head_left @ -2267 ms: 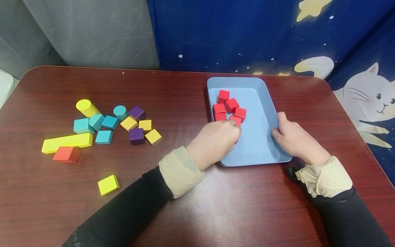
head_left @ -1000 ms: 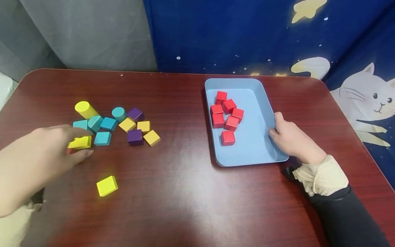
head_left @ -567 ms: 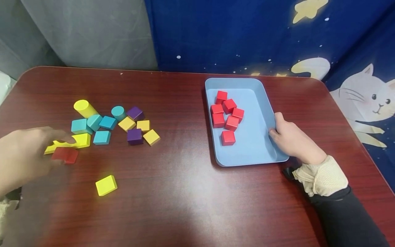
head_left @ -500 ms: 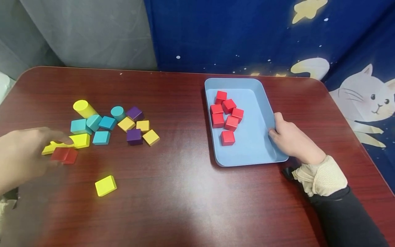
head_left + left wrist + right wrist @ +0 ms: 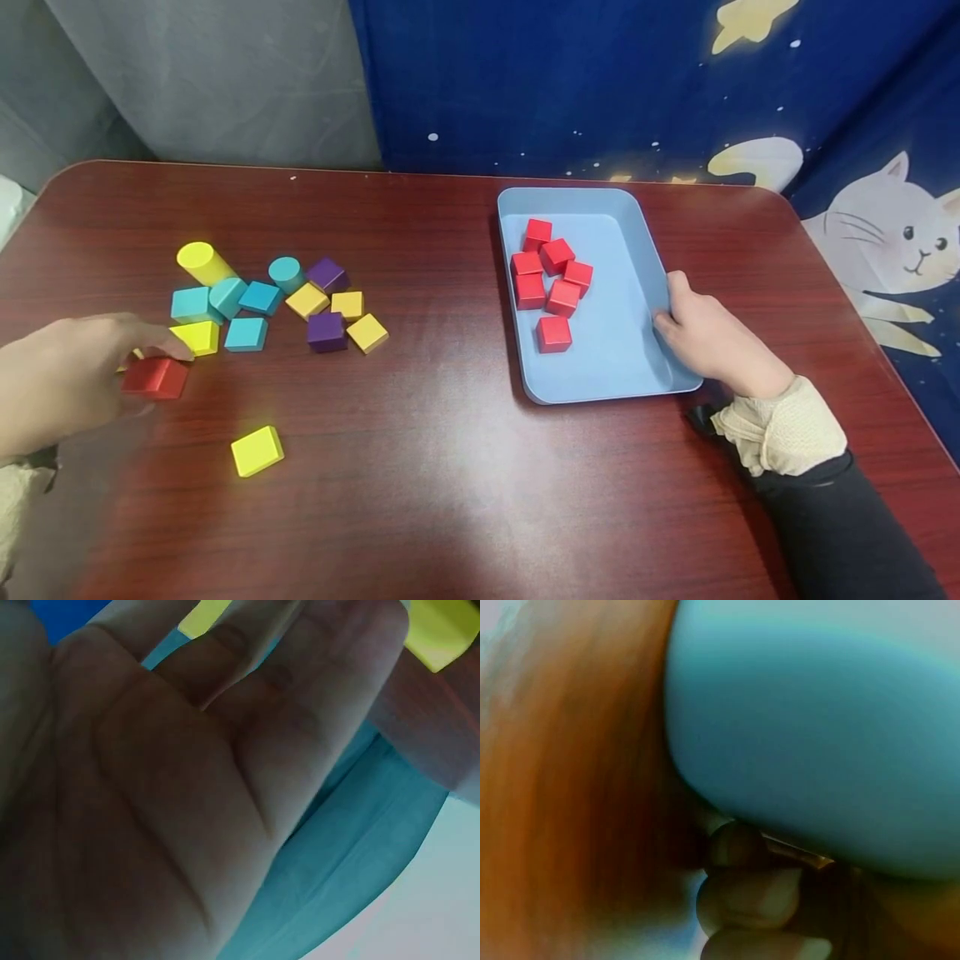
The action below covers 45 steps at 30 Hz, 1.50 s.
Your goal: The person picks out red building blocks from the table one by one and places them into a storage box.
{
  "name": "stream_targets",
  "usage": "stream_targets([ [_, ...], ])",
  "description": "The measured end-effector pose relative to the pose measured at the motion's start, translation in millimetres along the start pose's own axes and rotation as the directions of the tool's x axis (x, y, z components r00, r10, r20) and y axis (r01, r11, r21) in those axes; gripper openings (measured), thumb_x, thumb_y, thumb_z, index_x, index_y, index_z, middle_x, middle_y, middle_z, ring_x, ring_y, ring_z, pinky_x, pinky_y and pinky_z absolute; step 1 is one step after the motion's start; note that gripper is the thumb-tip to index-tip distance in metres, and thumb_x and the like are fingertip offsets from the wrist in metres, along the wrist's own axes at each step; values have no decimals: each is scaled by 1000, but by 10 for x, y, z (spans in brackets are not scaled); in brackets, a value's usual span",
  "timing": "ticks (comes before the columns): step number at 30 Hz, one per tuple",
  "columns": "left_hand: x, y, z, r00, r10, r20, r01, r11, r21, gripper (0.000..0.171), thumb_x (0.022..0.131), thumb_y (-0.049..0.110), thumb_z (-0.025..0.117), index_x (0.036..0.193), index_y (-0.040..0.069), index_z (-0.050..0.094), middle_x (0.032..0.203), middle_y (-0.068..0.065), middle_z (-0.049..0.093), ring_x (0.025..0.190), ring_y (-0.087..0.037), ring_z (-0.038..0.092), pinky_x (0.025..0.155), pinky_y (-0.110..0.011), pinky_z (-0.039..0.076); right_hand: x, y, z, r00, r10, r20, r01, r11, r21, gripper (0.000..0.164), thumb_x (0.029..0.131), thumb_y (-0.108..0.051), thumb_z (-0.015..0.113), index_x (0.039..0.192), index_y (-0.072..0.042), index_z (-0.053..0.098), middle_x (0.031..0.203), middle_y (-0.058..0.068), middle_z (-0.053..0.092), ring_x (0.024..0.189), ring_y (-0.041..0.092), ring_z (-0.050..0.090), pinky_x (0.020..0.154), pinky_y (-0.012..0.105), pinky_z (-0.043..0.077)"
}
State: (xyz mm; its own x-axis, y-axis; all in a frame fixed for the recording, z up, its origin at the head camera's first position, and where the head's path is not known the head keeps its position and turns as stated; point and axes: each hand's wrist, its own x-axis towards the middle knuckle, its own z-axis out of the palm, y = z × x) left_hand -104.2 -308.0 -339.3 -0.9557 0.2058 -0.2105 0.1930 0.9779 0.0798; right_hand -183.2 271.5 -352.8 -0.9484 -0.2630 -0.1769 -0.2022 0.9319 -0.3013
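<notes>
At the table's left, my left hand (image 5: 71, 379) has its fingers on the far side of a red block (image 5: 156, 377) and its thumb on the near side, pinching it. A long yellow block (image 5: 197, 337) lies just behind, partly covered by the fingers. The left wrist view shows mostly the palm (image 5: 165, 780). My right hand (image 5: 720, 337) grips the right wall of a blue tray (image 5: 618, 379), thumb inside; curled fingers (image 5: 750, 896) show under the tray in the right wrist view. Several red cubes (image 5: 554, 334) lie along the tray's left side.
Beyond the left hand are a yellow cylinder (image 5: 204, 263), several teal blocks (image 5: 246, 334), a teal cylinder (image 5: 287, 274), purple cubes (image 5: 327, 332) and small yellow blocks (image 5: 367, 333). A lone yellow block (image 5: 257, 451) lies nearer on the wooden table (image 5: 420, 467).
My left hand left a red cube in the tray, swung across to the left and closed its fingers around the red block there. The right hand has stayed on the tray.
</notes>
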Motion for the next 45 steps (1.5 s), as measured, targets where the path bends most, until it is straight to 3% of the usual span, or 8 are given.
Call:
stream_targets([
  [15,47,147,-87,995,-14,96,16,1000,-25,37,57,10,87,89,6,71,85,-5,63,74,-23,56,59,-37,47,-8,-4,0,1000,-11,-23,11,1000,2,24,96,-18,38,106,1,28,70,12,47,68,26,51,65,39,42],
  [24,-76,366,-222,989,55,-139,-54,998,13,31,58,16,87,84,7,72,76,1,61,61,-13,49,52,-29,39,-18,-5,-1,1000,-10,-20,10,1000,2,24,96,-18,38,106,0,27,71,13,49,68,27,52,66,41,43],
  [29,-71,537,-271,986,76,-146,-74,997,19,32,64,21,85,92,11,73,76,5,60,64,-12,49,55,-28,39,-19,3,-2,1000,-11,-28,11,1000,2,24,96,-17,39,106,1,29,70,12,48,69,26,52,65,39,42],
  [34,-83,833,-345,961,185,-205,-184,983,23,22,70,21,80,88,24,68,77,14,55,69,-11,49,59,-27,40,-27,3,-11,1000,-7,-29,7,1000,4,24,96,-18,39,107,1,29,71,13,48,69,26,52,65,39,42],
  [37,-48,1041,-393,911,291,-291,-298,954,23,20,72,15,74,81,27,61,75,15,49,68,-6,45,57,-21,38,-32,4,-13,1000,-5,-29,5,1000,5,24,96,-18,38,107,1,29,71,13,48,70,26,52,66,39,42],
  [39,6,1181,-430,898,325,-297,-338,941,10,21,71,13,75,84,25,65,77,15,51,68,-4,46,58,-20,38,-36,6,-13,1000,-5,-27,5,1000,6,24,96,-18,38,107,1,29,71,13,48,70,27,52,66,39,42],
  [41,76,1326,-470,895,343,-284,-356,935,9,19,72,10,73,82,25,66,76,12,50,65,-4,45,57,-19,38,-39,9,-9,1000,-4,-22,4,1000,6,24,96,-18,38,107,1,29,71,13,48,70,26,52,66,39,42],
  [45,190,1674,-630,930,326,-172,-334,942,-23,17,74,8,73,79,23,66,74,5,49,65,-11,45,55,-23,36,-40,10,0,1000,-4,-13,4,1000,9,24,97,-18,38,107,1,28,71,13,49,70,27,52,67,40,43],
])
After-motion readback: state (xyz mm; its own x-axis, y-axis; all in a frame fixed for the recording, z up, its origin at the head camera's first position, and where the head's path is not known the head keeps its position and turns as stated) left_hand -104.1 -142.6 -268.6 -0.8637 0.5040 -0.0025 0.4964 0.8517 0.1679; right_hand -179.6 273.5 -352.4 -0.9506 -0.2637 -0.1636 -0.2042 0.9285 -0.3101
